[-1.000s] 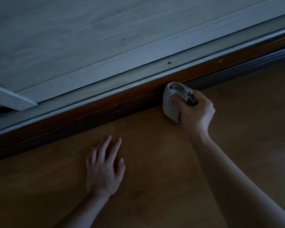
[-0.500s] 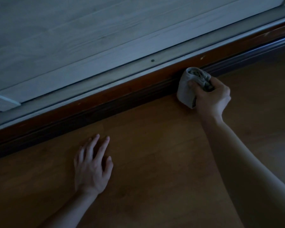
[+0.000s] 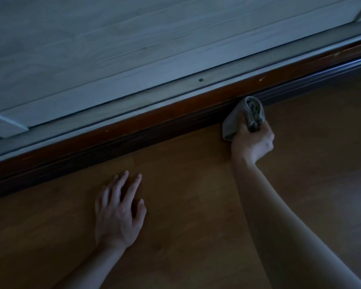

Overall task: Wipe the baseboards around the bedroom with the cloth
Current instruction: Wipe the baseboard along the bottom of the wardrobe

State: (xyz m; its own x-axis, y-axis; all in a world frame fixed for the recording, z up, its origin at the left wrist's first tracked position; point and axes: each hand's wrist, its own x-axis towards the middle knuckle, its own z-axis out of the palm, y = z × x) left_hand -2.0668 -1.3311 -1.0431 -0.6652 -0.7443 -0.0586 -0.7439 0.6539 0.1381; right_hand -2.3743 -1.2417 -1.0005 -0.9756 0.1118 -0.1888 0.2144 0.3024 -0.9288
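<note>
Pale wall (image 3: 133, 38) above us, brown wood floor (image 3: 196, 205) below, dark red baseboard (image 3: 133, 130) between them, our left hand (image 3: 118, 215) flat on the floor, fingers spread, our right hand (image 3: 251, 142) curled tight round the bunched grey cloth (image 3: 238, 113), cloth touching the baseboard

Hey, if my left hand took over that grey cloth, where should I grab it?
Grip the loose flap of the cloth left of the right hand, coming from the left; its rolled top is against the baseboard and that hand wraps the rest.
</note>
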